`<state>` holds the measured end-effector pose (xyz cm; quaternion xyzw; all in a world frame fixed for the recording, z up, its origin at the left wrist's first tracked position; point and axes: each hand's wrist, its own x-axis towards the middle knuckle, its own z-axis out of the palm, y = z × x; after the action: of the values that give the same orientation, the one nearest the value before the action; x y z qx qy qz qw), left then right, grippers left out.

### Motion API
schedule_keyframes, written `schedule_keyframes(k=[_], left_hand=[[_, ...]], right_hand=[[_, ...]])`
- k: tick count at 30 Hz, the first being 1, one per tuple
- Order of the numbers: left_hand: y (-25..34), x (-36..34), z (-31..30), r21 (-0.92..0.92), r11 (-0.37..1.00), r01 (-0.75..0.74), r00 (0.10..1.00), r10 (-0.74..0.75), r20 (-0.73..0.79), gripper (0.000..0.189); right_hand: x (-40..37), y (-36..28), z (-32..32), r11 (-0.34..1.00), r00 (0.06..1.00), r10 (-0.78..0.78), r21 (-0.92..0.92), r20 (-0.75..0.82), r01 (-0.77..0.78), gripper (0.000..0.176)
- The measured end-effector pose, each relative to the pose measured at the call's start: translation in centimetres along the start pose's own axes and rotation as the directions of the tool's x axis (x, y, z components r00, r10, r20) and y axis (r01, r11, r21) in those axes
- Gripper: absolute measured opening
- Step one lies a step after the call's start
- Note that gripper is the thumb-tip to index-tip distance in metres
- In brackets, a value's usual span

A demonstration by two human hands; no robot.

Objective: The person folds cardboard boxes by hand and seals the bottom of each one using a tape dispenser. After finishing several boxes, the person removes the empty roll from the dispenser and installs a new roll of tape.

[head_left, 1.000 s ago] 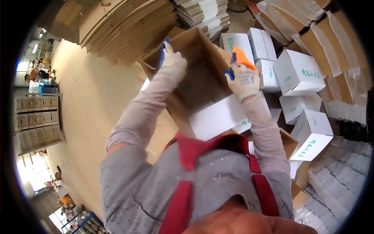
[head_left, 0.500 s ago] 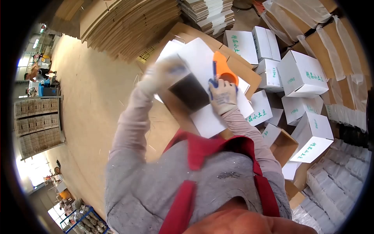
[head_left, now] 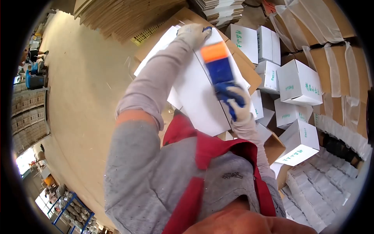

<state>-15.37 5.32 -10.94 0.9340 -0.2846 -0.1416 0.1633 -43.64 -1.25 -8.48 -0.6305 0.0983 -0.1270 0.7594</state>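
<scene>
A white carton [head_left: 194, 91] lies in front of me, its long flaps folded over to meet at a seam. My left hand [head_left: 194, 35], in a pale glove with blue on the palm side, grips the carton's far end with the fingers curled at its edge. In my right hand [head_left: 235, 102], also gloved, is a tape dispenser [head_left: 219, 66] with an orange end and a blue body. The dispenser is over the flaps, close to the seam, and slightly blurred.
Brown cardboard [head_left: 243, 64] lies beneath the carton. Flat cardboard stacks [head_left: 120, 17] rise at the far left. White cartons with green lettering [head_left: 298, 84] crowd the right, beside large brown boxes [head_left: 339, 62]. Open floor [head_left: 82, 97] stretches to the left.
The carton's dark opening is now covered by its flaps. My left hand has moved forward and right to the far end. The dispenser has turned and sits over the flaps.
</scene>
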Motion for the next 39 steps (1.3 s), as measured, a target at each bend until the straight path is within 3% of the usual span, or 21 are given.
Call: schedule_keyframes(k=[1, 4, 6, 8, 9, 10, 13, 14, 16, 17, 19, 20, 22, 23, 24, 26, 28, 30, 35, 36, 39], left_hand=[[-0.5, 1.0, 0.0, 0.039, 0.998, -0.048, 0.999, 0.047, 0.012, 0.044], [-2.5, 1.4, -0.7, 0.011, 0.997, -0.078, 0.997, 0.078, -0.025, 0.042], [-2.8, -0.5, -2.1, -0.313, 0.908, -0.279, 0.945, 0.202, -0.258, 0.038], [-4.4, -2.1, -1.7, -0.318, 0.859, -0.402, 0.901, 0.310, -0.303, 0.037], [-4.5, -4.0, -2.7, -0.697, 0.711, -0.098, 0.924, 0.325, 0.201, 0.036], [-4.4, -5.7, -3.5, -0.781, 0.511, 0.360, 0.654, 0.458, 0.602, 0.036], [-1.7, -9.3, -5.5, -0.640, 0.750, 0.164, 0.667, 0.394, 0.633, 0.036], [-1.4, -9.6, -5.3, -0.611, 0.791, 0.036, 0.738, 0.391, 0.549, 0.038], [-2.6, -9.0, -3.3, -0.607, 0.670, -0.428, 0.742, 0.644, 0.187, 0.040], [-2.7, -8.9, -3.4, -0.605, 0.667, -0.434, 0.744, 0.644, 0.176, 0.040], [-2.8, -9.1, -3.6, -0.816, 0.535, 0.218, 0.730, 0.466, 0.500, 0.037], [-2.5, -9.4, -3.4, -0.768, 0.507, 0.390, 0.717, 0.356, 0.599, 0.032], [-4.3, -9.8, 0.7, -0.784, -0.003, 0.621, 0.681, 0.496, 0.538, 0.025], [-3.4, -10.6, -0.2, -0.852, 0.032, 0.523, 0.796, 0.340, 0.501, 0.020], [-3.8, -10.1, -0.7, -0.853, 0.034, 0.521, 0.797, 0.338, 0.500, 0.020], [-4.9, -8.4, -1.9, -0.883, 0.402, 0.242, 0.850, 0.352, 0.393, 0.019], [-4.5, -7.3, -5.1, -0.764, 0.634, 0.121, 0.944, 0.164, 0.286, 0.020], [-6.0, -5.3, -6.2, -0.890, 0.425, 0.165, 0.975, 0.065, 0.212, 0.019], [-6.2, -7.7, -4.0, -0.913, 0.007, 0.409, 0.821, 0.434, 0.371, 0.062], [-6.9, -8.5, -2.1, -0.904, -0.149, 0.400, 0.751, 0.619, 0.230, 0.056], [-3.7, -11.8, -1.4, -0.889, 0.039, 0.457, 0.783, 0.457, 0.423, 0.048]], right_hand=[[-0.1, 2.1, -0.4, 0.912, 0.992, -0.087, -0.394, 0.091, 0.116, 0.031], [-1.8, 5.2, -2.8, 0.974, 0.990, 0.064, -0.224, 0.126, -0.034, 0.032], [-2.4, 4.8, -2.7, 0.976, 0.986, 0.086, -0.213, 0.143, -0.054, 0.032], [-2.6, 4.0, -2.9, 0.976, 0.983, 0.106, -0.207, 0.151, -0.073, 0.032], [-2.4, 3.6, -2.9, 0.972, 0.981, 0.101, -0.228, 0.164, -0.062, 0.034], [-2.2, 3.6, -2.7, 0.968, 0.980, 0.093, -0.245, 0.177, -0.047, 0.035], [-2.0, 4.0, -3.0, 0.979, 0.969, 0.119, -0.187, 0.218, -0.078, 0.034], [-2.0, 3.6, -2.8, 0.978, 0.968, 0.124, -0.192, 0.219, -0.081, 0.034], [-1.6, 2.3, -2.3, 0.986, 0.958, 0.167, -0.061, 0.232, -0.157, 0.033], [-1.6, 2.2, -2.5, 0.987, 0.958, 0.161, -0.068, 0.238, -0.149, 0.033], [-1.6, 2.4, -2.9, 0.985, 0.964, 0.116, -0.149, 0.240, -0.081, 0.031], [-1.3, 2.0, -2.6, 0.986, 0.963, 0.112, -0.149, 0.243, -0.077, 0.031], [-0.7, 1.1, -1.8, 0.975, 0.954, 0.207, -0.129, 0.216, -0.182, 0.031], [-0.6, 1.3, -1.8, 0.976, 0.955, 0.203, -0.127, 0.218, -0.178, 0.031], [-0.7, 1.5, -1.8, 0.985, 0.960, 0.168, -0.085, 0.226, -0.152, 0.030], [-0.6, 1.1, -1.3, 0.990, 0.963, 0.140, -0.042, 0.229, -0.134, 0.030], [-0.3, -0.8, -0.1, 0.960, 0.959, 0.279, -0.030, 0.051, -0.277, 0.030], [-0.5, 1.1, -1.2, 0.974, 0.976, 0.214, 0.060, 0.049, -0.217, 0.033], [0.0, 0.5, -0.5, 0.950, 0.970, 0.222, 0.244, -0.096, -0.194, 0.030], [0.7, 0.4, -0.4, 0.956, 0.967, 0.225, 0.220, -0.117, -0.195, 0.028], [1.1, 0.6, 0.1, 0.952, 0.965, 0.218, 0.248, -0.148, -0.178, 0.028]])
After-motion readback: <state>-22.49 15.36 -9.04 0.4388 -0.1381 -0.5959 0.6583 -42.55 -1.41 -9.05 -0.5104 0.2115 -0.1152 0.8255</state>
